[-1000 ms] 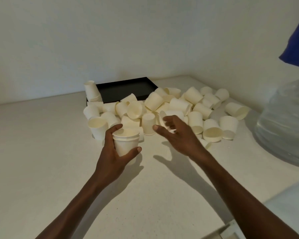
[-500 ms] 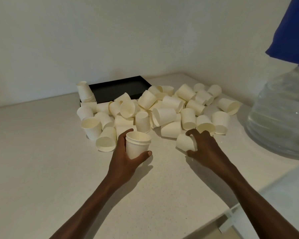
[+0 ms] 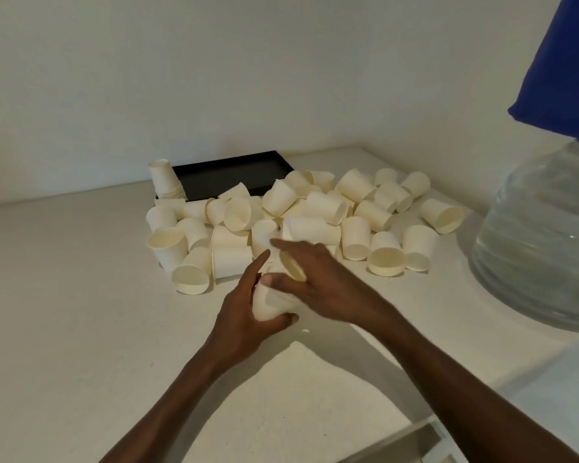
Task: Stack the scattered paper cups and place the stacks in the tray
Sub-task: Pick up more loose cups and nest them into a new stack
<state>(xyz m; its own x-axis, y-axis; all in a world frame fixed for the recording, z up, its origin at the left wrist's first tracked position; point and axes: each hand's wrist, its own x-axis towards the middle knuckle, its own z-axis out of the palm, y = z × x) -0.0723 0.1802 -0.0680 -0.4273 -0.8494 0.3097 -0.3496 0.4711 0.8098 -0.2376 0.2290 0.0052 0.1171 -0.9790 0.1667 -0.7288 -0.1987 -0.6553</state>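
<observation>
Several cream paper cups (image 3: 318,208) lie scattered on the white counter in front of a black tray (image 3: 234,172). My left hand (image 3: 244,315) grips a short stack of cups (image 3: 269,304) just above the counter. My right hand (image 3: 318,279) holds a single cup (image 3: 291,267) at the mouth of that stack, its fingers covering most of it. An upside-down stack of cups (image 3: 166,180) stands at the tray's left corner.
A large clear water bottle (image 3: 545,235) stands at the right, with a blue object (image 3: 562,65) above it. White walls meet in a corner behind the tray. A counter edge and a lower surface (image 3: 415,442) show at the bottom right.
My right hand picked a cup from the right side of the pile and brought it left to the stack in my left hand. The stack has tilted toward it.
</observation>
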